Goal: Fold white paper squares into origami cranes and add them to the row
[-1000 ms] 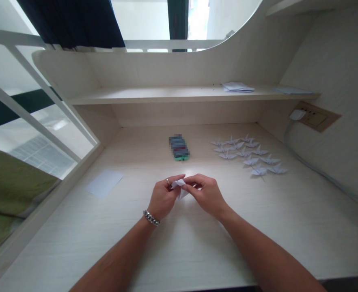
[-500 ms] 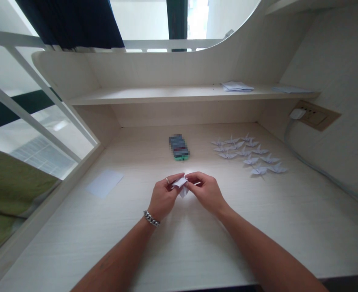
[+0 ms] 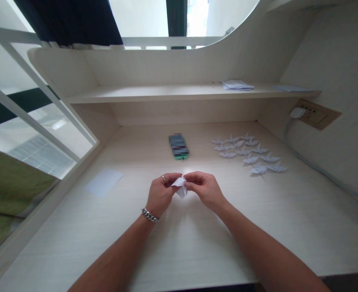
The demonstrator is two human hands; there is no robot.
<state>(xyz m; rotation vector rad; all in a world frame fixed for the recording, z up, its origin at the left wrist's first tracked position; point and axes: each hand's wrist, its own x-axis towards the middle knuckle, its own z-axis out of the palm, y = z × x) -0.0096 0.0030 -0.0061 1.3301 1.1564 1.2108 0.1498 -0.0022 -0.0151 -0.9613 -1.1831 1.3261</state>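
Observation:
My left hand (image 3: 161, 194) and my right hand (image 3: 203, 188) meet above the desk, both pinching a small folded piece of white paper (image 3: 181, 187). Its fold details are partly hidden by my fingers. A metal chain bracelet (image 3: 150, 215) circles my left wrist, and a ring sits on one left finger. Beyond my hands, a group of several folded paper cranes (image 3: 246, 154) lies on the desk to the right. A flat blank sheet of pale paper (image 3: 104, 182) lies to the left.
A pixelated oblong object with a teal end (image 3: 179, 147) lies on the pale wood desk (image 3: 84, 239) ahead of my hands. Above is a shelf (image 3: 167, 94) holding folded paper (image 3: 237, 85). A wall socket (image 3: 314, 114) with a plugged-in cable is at right; a railing (image 3: 35, 113) is at left.
My hands have shifted slightly left and turned the folded paper a little between them. The view has shifted only slightly, and the desk items have not moved.

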